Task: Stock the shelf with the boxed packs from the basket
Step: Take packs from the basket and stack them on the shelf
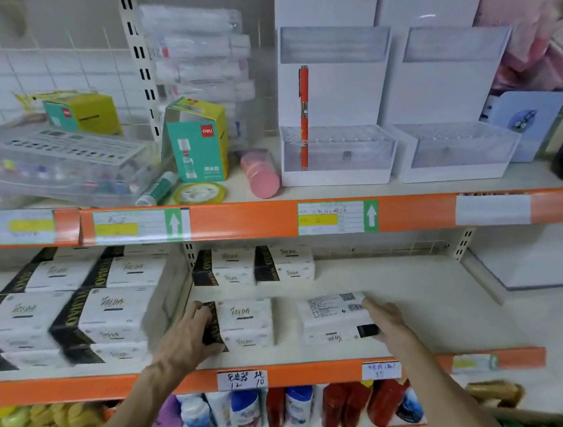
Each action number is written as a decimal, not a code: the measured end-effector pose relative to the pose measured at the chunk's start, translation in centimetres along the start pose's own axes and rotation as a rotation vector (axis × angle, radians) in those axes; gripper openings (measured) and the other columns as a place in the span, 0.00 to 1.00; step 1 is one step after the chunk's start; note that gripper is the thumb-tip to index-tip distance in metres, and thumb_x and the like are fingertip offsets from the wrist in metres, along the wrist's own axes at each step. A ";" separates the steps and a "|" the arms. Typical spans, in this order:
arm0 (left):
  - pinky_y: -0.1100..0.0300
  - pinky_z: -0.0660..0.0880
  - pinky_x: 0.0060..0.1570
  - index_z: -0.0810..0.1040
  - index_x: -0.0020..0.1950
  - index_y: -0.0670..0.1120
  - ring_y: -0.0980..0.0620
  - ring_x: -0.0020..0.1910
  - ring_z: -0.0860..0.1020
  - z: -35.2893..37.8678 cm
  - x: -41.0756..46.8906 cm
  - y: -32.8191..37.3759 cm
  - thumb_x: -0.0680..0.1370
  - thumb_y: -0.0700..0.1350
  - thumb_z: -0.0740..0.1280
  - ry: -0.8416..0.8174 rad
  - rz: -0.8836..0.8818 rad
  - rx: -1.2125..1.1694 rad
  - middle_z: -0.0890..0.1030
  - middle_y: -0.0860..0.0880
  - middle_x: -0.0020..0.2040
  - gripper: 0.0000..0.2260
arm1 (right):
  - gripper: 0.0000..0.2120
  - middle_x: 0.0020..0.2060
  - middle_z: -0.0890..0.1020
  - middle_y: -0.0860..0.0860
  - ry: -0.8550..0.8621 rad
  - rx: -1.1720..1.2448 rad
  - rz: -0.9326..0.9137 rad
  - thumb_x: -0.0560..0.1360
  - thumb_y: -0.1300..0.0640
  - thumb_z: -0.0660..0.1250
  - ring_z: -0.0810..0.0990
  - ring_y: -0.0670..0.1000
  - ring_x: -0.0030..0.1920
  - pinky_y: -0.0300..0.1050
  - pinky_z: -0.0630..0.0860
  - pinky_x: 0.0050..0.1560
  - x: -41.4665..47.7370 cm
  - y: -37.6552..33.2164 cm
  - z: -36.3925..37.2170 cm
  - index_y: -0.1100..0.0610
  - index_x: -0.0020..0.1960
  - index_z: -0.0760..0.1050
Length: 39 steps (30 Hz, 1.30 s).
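Two hands: both on packs on the middle shelf, just behind its orange front rail
Left hand: fingers curled round the black end of the front-left pack, gripping it
Right hand: fingers extended flat against the right side of the label-up pack, pressing, not closed round it
Rear packs: two, farther back from the rail, near the shelf's left end
Left bay: stacked packs, blurred
Basket: not visible
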<state>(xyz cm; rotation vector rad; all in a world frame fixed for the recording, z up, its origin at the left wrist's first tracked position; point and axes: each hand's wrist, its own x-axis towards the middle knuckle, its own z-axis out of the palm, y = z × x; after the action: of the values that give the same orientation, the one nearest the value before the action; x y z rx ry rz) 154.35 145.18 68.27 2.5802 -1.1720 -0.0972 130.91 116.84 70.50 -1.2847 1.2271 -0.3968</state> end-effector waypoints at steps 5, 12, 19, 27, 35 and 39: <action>0.54 0.69 0.66 0.64 0.66 0.52 0.50 0.70 0.64 0.5 1.8 -0.6 0.64 0.56 0.75 -0.028 0.160 0.028 0.63 0.53 0.71 0.35 | 0.08 0.34 0.81 0.57 0.067 -0.052 -0.100 0.74 0.60 0.67 0.80 0.55 0.34 0.47 0.77 0.38 1.1 -2.2 0.8 0.64 0.39 0.77; 0.58 0.69 0.63 0.65 0.65 0.54 0.52 0.65 0.67 -0.2 3.7 -0.7 0.64 0.52 0.77 -0.134 0.122 -0.047 0.68 0.56 0.66 0.34 | 0.08 0.36 0.78 0.55 0.210 -0.345 -0.499 0.69 0.57 0.69 0.77 0.55 0.37 0.42 0.68 0.32 0.9 -6.3 4.2 0.60 0.42 0.73; 0.57 0.71 0.60 0.65 0.64 0.53 0.51 0.64 0.67 -0.2 4.4 -1.0 0.65 0.50 0.76 -0.117 0.068 -0.041 0.69 0.54 0.65 0.32 | 0.26 0.52 0.75 0.57 0.366 -1.032 -0.976 0.66 0.55 0.78 0.76 0.57 0.50 0.48 0.76 0.52 -2.2 -4.2 8.7 0.61 0.60 0.73; 0.56 0.73 0.59 0.65 0.64 0.54 0.52 0.65 0.67 -0.3 3.9 -1.6 0.66 0.49 0.77 -0.089 0.060 -0.060 0.68 0.55 0.66 0.31 | 0.29 0.66 0.70 0.51 -0.090 -1.044 -0.921 0.75 0.46 0.67 0.67 0.51 0.67 0.45 0.65 0.67 -4.5 0.3 11.1 0.55 0.72 0.63; 0.53 0.73 0.61 0.65 0.66 0.52 0.50 0.68 0.65 -0.2 2.9 -2.5 0.67 0.48 0.76 -0.024 -0.001 -0.079 0.68 0.53 0.68 0.32 | 0.33 0.66 0.68 0.57 0.151 -1.044 -0.497 0.72 0.36 0.65 0.64 0.60 0.67 0.55 0.65 0.65 -0.9 1.0 5.2 0.51 0.71 0.64; 0.52 0.73 0.61 0.64 0.66 0.52 0.50 0.68 0.65 -0.3 3.1 -2.4 0.67 0.48 0.76 -0.043 -0.001 -0.075 0.67 0.53 0.68 0.32 | 0.37 0.68 0.67 0.55 0.198 -1.020 -0.568 0.70 0.31 0.61 0.62 0.58 0.68 0.54 0.65 0.65 -2.6 0.7 8.4 0.53 0.71 0.65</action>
<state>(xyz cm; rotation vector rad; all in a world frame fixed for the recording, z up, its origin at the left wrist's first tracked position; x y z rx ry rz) 158.21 144.42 68.00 2.5248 -1.1599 -0.1946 136.77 123.33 69.55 -2.5453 1.2463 -0.2972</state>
